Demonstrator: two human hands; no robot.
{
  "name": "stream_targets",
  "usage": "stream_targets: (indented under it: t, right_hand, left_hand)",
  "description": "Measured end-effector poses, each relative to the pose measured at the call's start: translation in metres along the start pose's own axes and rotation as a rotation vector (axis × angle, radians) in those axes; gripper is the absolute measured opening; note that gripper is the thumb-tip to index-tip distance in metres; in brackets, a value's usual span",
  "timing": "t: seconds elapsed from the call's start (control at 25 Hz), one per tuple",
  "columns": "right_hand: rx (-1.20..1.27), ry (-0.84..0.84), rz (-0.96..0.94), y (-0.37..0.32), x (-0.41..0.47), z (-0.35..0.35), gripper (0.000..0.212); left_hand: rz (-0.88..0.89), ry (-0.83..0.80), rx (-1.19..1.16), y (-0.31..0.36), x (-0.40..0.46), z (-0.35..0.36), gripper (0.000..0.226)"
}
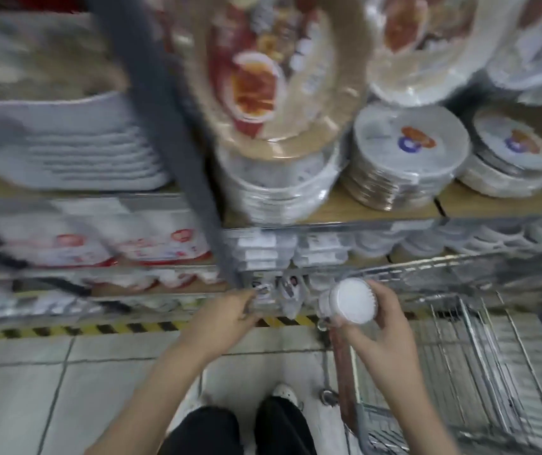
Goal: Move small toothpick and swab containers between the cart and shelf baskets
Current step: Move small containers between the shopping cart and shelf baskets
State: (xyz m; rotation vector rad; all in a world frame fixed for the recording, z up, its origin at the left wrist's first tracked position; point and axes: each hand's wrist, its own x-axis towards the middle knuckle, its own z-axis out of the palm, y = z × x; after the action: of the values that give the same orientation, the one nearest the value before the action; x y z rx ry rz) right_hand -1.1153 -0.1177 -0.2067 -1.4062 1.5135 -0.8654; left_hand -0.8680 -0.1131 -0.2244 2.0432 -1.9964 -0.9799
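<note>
Shelf (328, 211); one swab container (351, 302).

Single head view, steeply down onto near shelves (328, 211); floor (66, 372) below

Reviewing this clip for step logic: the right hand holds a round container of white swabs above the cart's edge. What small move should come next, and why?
Probably carry the swab container leftward to the low shelf basket. The right hand already grips it clear of the cart, and the left hand is at that basket among small containers, seemingly making room. The blur hides the exact slot.
</note>
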Motion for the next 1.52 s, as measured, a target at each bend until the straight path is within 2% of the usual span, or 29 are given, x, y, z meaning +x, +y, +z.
stream_targets:
  t: [0.16, 0.28, 0.48, 0.6, 0.8, 0.96, 1.12, 1.32, 1.52]
  right_hand:
    - [0.028, -0.298, -0.153, -0.086, -0.034, 0.081, 0.055]
    - [0.002, -0.517, -0.25, -0.142, -0.062, 0.169, 0.06]
    - [-0.039, -0.812, -0.422, -0.223, -0.132, 0.33, 0.053]
    - [-0.044, -0.893, -0.445, -0.26, -0.161, 0.399, 0.052]
    - [-0.011, -0.885, -0.435, -0.304, -0.167, 0.468, 0.056]
    - [0.041, -0.806, -0.466, -0.348, -0.151, 0.523, 0.067]
    - [0.145, -0.746, -0.531, -0.401, -0.124, 0.584, 0.062]
    - [0.242, -0.552, -0.606, -0.452, -0.097, 0.637, 0.059]
    - [0.276, -0.359, -0.671, -0.477, -0.077, 0.673, 0.059]
  left_hand:
    - [-0.196, 0.312, -0.211, -0.073, -0.117, -0.073, 0.038]
    - [-0.356, 0.551, -0.33, -0.139, -0.21, -0.104, 0.031]
    - [-0.647, 0.805, -0.513, -0.255, -0.358, -0.146, 0.021]
    - [-0.713, 0.914, -0.444, -0.314, -0.407, -0.175, 0.017]
    - [-0.634, 0.905, -0.299, -0.379, -0.42, -0.236, 0.029]
    - [-0.522, 0.883, -0.208, -0.421, -0.386, -0.305, 0.04]
    - [-0.397, 0.909, -0.079, -0.468, -0.34, -0.391, 0.043]
    - [-0.278, 0.886, 0.103, -0.522, -0.285, -0.474, 0.046]
    - [-0.168, 0.884, 0.177, -0.569, -0.246, -0.517, 0.05]
